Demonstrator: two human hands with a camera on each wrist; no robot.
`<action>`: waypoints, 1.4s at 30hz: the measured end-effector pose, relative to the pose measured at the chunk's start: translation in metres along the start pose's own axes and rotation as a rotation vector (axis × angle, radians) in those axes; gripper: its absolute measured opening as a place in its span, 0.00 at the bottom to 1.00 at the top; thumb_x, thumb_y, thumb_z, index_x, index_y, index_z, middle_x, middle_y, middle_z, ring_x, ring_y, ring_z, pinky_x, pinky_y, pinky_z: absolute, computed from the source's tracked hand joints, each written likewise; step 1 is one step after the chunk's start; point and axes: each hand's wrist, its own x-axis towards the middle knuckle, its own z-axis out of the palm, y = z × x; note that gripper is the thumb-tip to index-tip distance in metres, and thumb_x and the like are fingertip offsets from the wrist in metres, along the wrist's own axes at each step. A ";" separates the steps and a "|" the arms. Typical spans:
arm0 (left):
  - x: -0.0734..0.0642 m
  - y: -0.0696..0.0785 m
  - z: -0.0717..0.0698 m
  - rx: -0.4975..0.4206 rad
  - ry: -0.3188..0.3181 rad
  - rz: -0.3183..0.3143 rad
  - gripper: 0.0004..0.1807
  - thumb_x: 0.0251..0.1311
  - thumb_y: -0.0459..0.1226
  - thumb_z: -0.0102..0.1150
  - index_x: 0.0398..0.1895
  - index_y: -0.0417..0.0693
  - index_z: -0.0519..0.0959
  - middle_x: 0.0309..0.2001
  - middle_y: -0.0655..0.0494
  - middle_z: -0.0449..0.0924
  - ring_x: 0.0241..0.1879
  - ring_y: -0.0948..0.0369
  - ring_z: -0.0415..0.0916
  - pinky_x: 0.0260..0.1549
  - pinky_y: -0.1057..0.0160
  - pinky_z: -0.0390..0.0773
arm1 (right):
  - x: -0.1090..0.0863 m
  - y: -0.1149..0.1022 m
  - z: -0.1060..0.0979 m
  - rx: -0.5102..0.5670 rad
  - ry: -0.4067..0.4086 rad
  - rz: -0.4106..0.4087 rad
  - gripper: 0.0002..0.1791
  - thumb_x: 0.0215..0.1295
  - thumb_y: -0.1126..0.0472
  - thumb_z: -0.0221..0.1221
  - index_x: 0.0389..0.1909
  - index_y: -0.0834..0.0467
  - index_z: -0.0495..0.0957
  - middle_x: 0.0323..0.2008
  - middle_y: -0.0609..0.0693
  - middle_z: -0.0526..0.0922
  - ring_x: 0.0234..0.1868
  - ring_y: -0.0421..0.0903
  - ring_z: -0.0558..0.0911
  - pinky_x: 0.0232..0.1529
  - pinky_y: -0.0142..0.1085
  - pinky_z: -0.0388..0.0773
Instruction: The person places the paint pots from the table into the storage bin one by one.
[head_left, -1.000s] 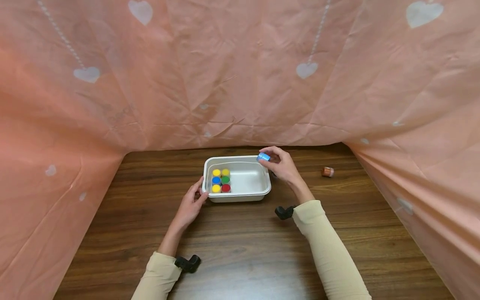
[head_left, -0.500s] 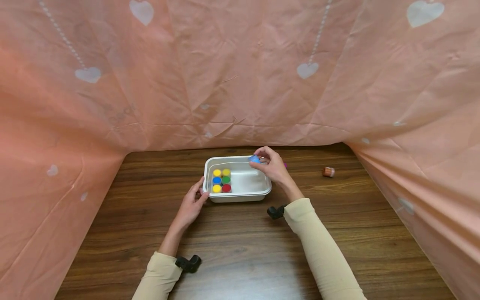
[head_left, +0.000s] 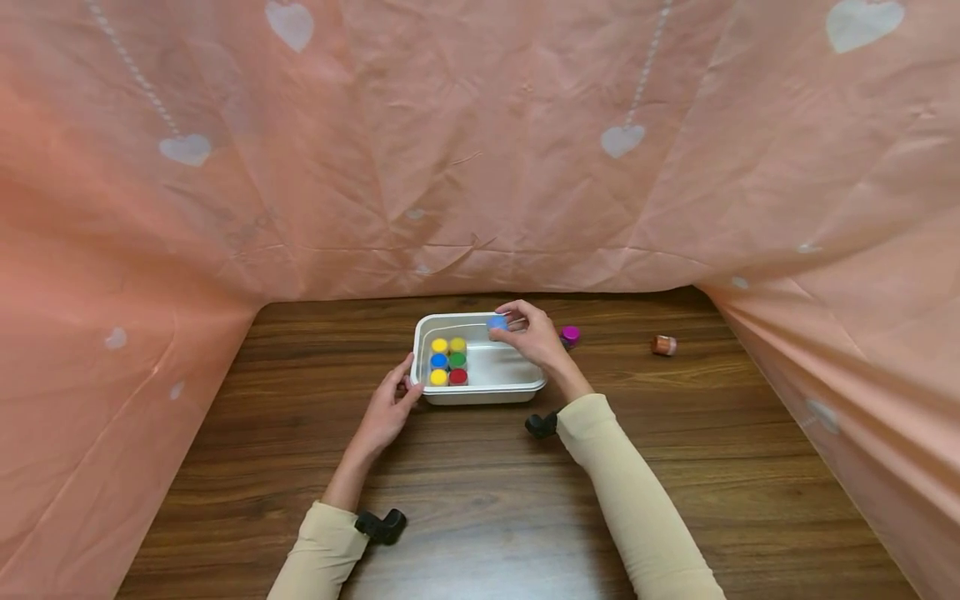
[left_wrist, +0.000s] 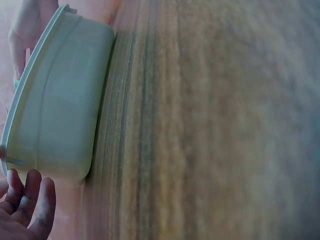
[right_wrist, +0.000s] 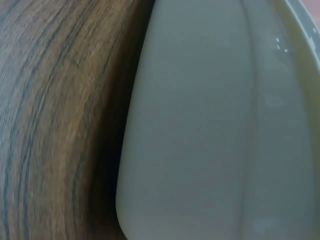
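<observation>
A white plastic container (head_left: 483, 397) stands on the table. Along its left side sit several small paint pots in two columns, with yellow, blue, green and red lids (head_left: 457, 377). My left hand (head_left: 384, 415) holds the container's front left corner, thumb at the rim; the left wrist view shows its curled fingers (left_wrist: 33, 192) against the end wall. Over the back of the container, my right hand (head_left: 536, 342) pinches a small pot with a light blue lid (head_left: 497, 323) between thumb and fingers. Only the container's side wall (right_wrist: 190, 125) fills the right wrist view.
A pot with a magenta lid (head_left: 571, 335) stands just right of the container, partly behind my right hand. Farther right, a brown pot (head_left: 663, 345) lies on its side on the wooden table (head_left: 465, 492). A pink curtain (head_left: 480, 167) with hearts surrounds the table.
My right hand has moved left over the container with the light blue pot, which has turned more upright. The magenta-lidded pot has come into view behind it. My left hand stays at the corner.
</observation>
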 end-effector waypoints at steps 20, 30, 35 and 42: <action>0.000 0.001 0.000 0.015 0.018 0.010 0.32 0.74 0.31 0.56 0.79 0.38 0.61 0.44 0.46 0.68 0.41 0.60 0.73 0.38 0.72 0.77 | 0.011 0.008 0.023 -0.065 -0.025 0.026 0.19 0.62 0.63 0.72 0.54 0.60 0.83 0.53 0.59 0.84 0.56 0.58 0.83 0.55 0.44 0.81; -0.001 0.002 0.001 0.018 0.020 0.003 0.33 0.74 0.31 0.56 0.79 0.37 0.60 0.44 0.47 0.68 0.41 0.58 0.73 0.38 0.72 0.77 | 0.018 0.012 0.033 -0.149 -0.004 0.016 0.20 0.58 0.64 0.75 0.51 0.60 0.84 0.50 0.59 0.86 0.51 0.55 0.85 0.56 0.44 0.82; -0.002 0.003 0.000 0.003 0.013 0.003 0.33 0.75 0.32 0.56 0.79 0.38 0.61 0.45 0.45 0.68 0.41 0.57 0.73 0.38 0.72 0.76 | 0.020 0.014 0.035 -0.212 -0.006 0.013 0.19 0.57 0.64 0.76 0.50 0.58 0.85 0.43 0.57 0.85 0.44 0.51 0.81 0.47 0.38 0.79; -0.001 0.003 0.001 -0.006 0.020 0.015 0.33 0.74 0.32 0.58 0.78 0.36 0.61 0.45 0.46 0.68 0.41 0.58 0.73 0.37 0.73 0.77 | 0.022 0.015 0.037 -0.269 -0.038 -0.003 0.18 0.58 0.66 0.75 0.50 0.58 0.85 0.37 0.55 0.82 0.35 0.46 0.76 0.36 0.33 0.73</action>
